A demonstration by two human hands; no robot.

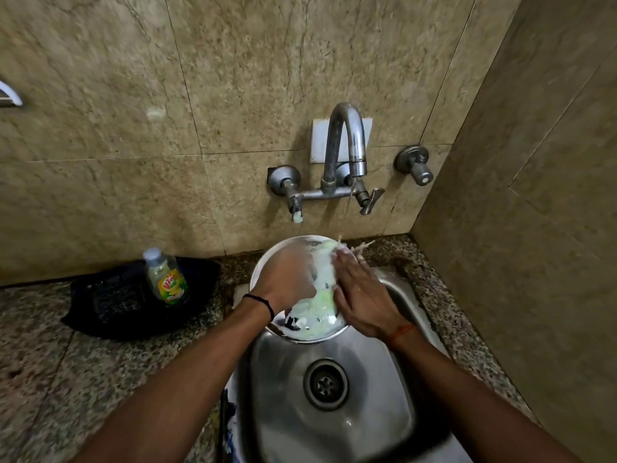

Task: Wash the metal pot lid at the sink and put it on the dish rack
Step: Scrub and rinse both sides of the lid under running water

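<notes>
Left hand (287, 279) grips the metal pot lid (300, 329) by its near-left side, fingers curled over the soapy face, holding it tilted above the back of the sink (334, 429). Right hand (360, 295) lies flat, fingers together, on the lid's right edge under the tap (344, 145) stream; left of the sink, a soap bottle (167, 279).
</notes>
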